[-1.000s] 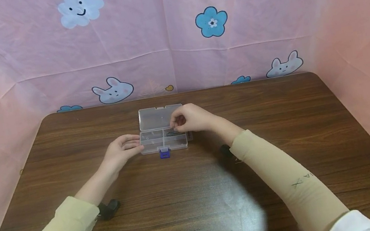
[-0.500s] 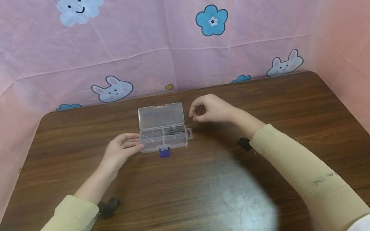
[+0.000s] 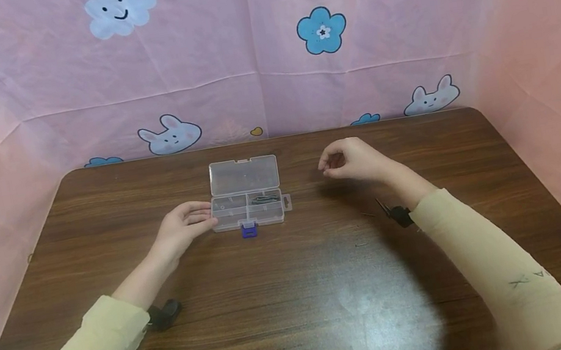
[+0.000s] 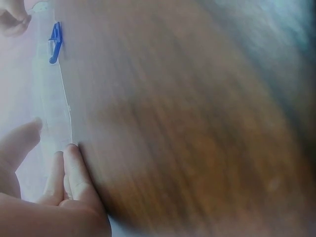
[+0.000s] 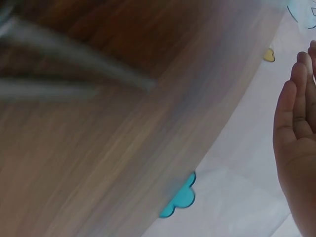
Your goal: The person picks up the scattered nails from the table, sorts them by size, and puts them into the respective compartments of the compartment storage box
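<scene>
A clear plastic compartment box (image 3: pixel 231 219) stands with its lid raised at the back and its blue latch (image 3: pixel 249 230) hanging in front. Dark thin metal pieces (image 3: pixel 265 200) lie in its back right compartment, and a tiny ring-like piece (image 3: pixel 222 207) in the back left one. My left hand (image 3: pixel 183 225) holds the box's left end between thumb and fingers. To the right of the box, my right hand (image 3: pixel 353 160) hovers over the table with loosely bent fingers. Nothing shows between its fingertips. In the right wrist view only part of its fingers (image 5: pixel 285 113) appears.
Small thin metal pieces lie on the brown table (image 3: pixel 290 297): one (image 3: pixel 367 214) below my right hand, another (image 3: pixel 361 244) nearer me. Two thin grey prongs (image 3: pixel 381 206) show beside the right wrist's black camera (image 3: pixel 401 217); their kind is unclear. Patterned pink cloth (image 3: pixel 213 37) encloses the table.
My right hand has left the box's back right compartment and moved right across the table. The metal pieces beneath that arm have come into sight. My left hand stays on the box.
</scene>
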`<state>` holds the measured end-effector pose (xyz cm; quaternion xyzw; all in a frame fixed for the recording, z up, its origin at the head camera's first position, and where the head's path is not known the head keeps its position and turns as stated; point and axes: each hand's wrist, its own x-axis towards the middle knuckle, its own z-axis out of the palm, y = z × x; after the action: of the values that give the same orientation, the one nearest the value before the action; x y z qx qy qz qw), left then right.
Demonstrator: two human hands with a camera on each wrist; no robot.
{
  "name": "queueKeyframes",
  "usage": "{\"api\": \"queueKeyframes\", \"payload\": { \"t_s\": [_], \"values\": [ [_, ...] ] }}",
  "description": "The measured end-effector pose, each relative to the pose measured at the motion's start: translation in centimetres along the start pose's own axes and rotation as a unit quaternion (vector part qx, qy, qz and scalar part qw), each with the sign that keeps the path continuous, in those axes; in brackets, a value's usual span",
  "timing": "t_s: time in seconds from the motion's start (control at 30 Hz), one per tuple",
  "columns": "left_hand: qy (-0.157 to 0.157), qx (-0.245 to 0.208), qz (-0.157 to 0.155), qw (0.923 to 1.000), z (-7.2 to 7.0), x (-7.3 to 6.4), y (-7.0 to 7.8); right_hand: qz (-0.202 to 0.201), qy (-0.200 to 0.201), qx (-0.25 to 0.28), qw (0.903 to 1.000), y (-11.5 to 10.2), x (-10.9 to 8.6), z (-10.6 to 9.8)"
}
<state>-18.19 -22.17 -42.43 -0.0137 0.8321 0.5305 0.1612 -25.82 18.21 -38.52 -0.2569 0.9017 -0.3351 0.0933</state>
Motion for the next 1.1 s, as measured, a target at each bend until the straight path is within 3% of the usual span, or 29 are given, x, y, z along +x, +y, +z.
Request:
{"api": "queueKeyframes", "payload": {
  "t_s": [0.6, 1.1],
  "values": [
    [-0.001, -0.006, -0.008, 1.0, 0.0, 0.0, 0.1, 0.017, 0.012, -0.008, 0.9998, 2.1, -5.2, -2.6],
    [-0.001, 0.001, -0.01, 0.9999, 0.1, -0.3, 0.3, 0.03, 0.009, -0.023, 0.9992, 3.7, -9.7, -3.0]
  ]
}}
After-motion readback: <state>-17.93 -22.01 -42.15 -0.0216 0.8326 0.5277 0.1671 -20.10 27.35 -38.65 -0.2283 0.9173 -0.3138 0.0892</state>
